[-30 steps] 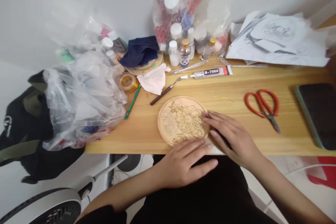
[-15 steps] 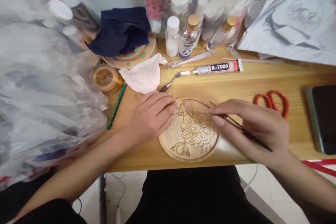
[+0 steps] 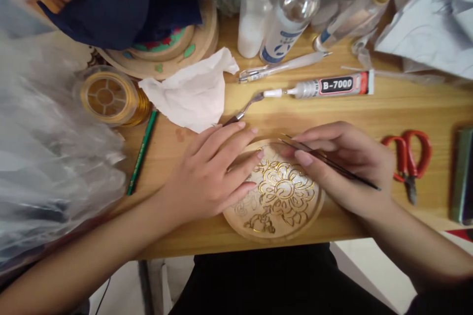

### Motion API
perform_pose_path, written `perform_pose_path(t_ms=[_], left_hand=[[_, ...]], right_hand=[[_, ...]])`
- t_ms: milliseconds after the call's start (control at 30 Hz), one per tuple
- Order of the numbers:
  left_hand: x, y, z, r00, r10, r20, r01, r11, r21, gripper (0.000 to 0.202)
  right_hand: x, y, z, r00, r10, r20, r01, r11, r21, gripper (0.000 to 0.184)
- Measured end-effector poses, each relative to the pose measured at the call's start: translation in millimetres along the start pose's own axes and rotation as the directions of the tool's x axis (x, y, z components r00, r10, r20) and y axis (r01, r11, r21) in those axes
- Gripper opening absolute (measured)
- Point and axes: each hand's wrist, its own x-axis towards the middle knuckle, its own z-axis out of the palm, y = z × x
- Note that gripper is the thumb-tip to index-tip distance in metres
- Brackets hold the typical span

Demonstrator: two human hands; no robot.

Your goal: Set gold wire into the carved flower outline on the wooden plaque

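Observation:
A round wooden disc lies near the table's front edge, with a flower pattern of raised gold wire and pencil lines beside it. My left hand lies over the disc's left side, fingers stretched and a little spread, holding nothing. Pinched in my right hand is a pair of thin dark tweezers, their tips slightly apart above the disc's upper edge. Whether the tips hold anything is too small to tell. A small palette knife lies just beyond my left fingertips, its handle partly hidden.
A B-7000 glue tube, a pen and bottles stand or lie behind. Crumpled tissue, a gold wire spool and a green pencil are left. Red-handled cutters and a phone are right.
The view has moved closer to the table. My left fingers have spread and straightened over the disc. My right hand still grips the tweezers near the disc's upper right edge.

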Motion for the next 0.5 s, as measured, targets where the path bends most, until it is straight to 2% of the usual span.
perform_pose_path(t_ms=[167,333,500], left_hand=[[0.0,0.4,-0.1,1.000,0.010,-0.011,-0.009,0.998,0.054,0.033],[-0.8,-0.4,1.4,0.996,0.040,-0.077,-0.034,0.997,0.076,0.033],[3.3,-0.6,-0.9,1.000,0.017,-0.018,-0.016,0.997,0.079,0.042]], right_hand=[[-0.6,0.2,-0.1,1.000,0.003,0.008,-0.003,1.000,-0.002,0.022],[-0.3,2.1,-1.4,1.000,-0.001,0.024,0.000,1.000,0.008,0.022],[0.7,2.8,-2.1,0.999,-0.026,0.042,0.027,1.000,-0.010,0.022]])
